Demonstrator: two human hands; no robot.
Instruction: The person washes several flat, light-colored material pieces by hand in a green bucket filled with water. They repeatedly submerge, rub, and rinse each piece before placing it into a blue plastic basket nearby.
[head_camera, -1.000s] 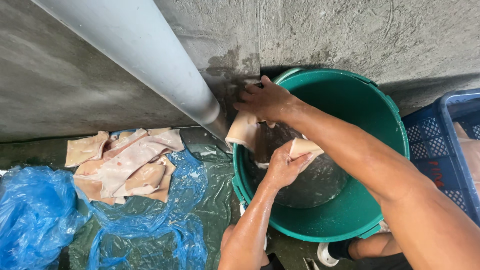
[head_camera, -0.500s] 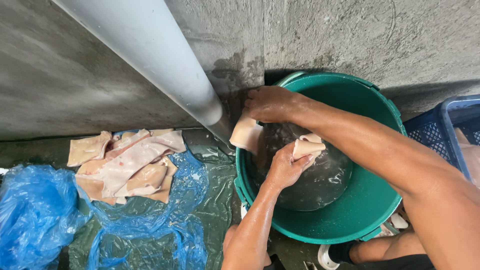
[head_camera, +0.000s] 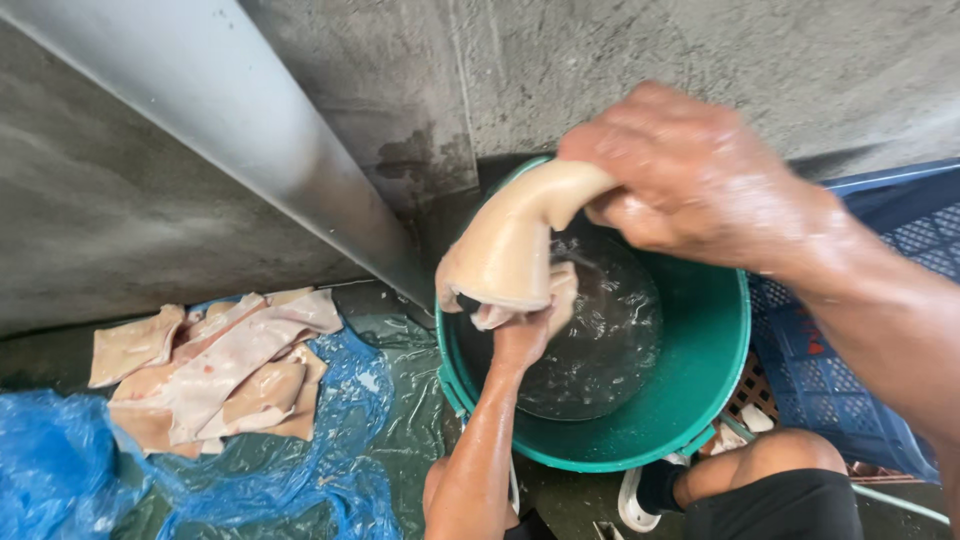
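Overhead, right hand (head_camera: 700, 180) gripping pale slab (head_camera: 510, 250), left hand (head_camera: 530, 325) beneath

Soft, even daylight fills the scene. Wet glare glints on the water inside the green tub (head_camera: 690, 400); a dark shadow sits behind its rim. The nearby right hand (head_camera: 690, 180) looks slightly blurred.

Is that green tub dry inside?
No, the green tub holds clear, rippling water beneath both hands.
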